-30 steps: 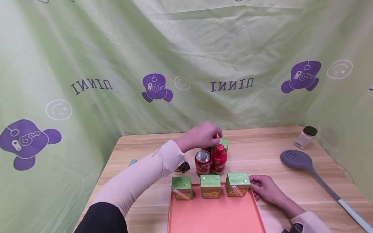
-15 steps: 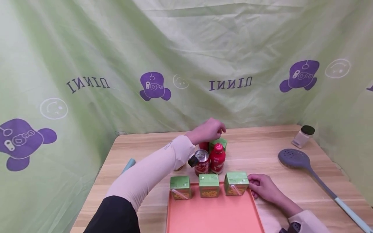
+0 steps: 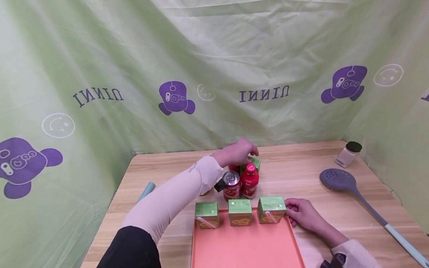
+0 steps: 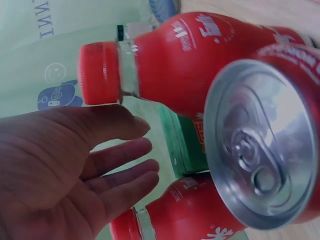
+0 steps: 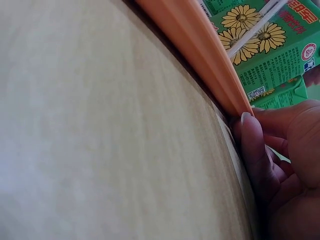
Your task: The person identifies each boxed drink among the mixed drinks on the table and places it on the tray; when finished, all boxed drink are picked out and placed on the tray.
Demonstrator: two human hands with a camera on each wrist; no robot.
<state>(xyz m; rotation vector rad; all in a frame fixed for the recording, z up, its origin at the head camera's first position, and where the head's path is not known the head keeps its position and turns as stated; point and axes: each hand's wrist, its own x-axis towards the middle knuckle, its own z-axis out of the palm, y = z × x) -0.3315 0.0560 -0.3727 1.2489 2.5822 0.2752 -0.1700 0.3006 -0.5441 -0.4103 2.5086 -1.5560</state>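
My left hand (image 3: 237,152) reaches over the drinks at the back. In the left wrist view its thumb and fingers are spread apart with nothing between them, close to a red bottle's cap (image 4: 100,73) and facing a green carton (image 4: 182,142). A second red bottle (image 4: 185,210) and a silver-topped red can (image 4: 260,145) are beside them. My right hand (image 3: 303,214) holds the far right corner of the orange-pink tray (image 3: 248,249), thumb against the rim. Along the tray's far edge stand three green drink cartons, left (image 3: 207,216), middle (image 3: 240,213) and right (image 3: 272,210).
A slotted spoon (image 3: 338,180) lies on the right of the wooden table, near a dark-lidded jar (image 3: 348,154). The end of a blue stick-like thing (image 3: 146,189) shows by my left sleeve. Green printed cloth (image 3: 214,56) hangs behind the table.
My left hand has moved a little right and back, then dipped slightly over the rear carton. My right hand stays at the tray corner.
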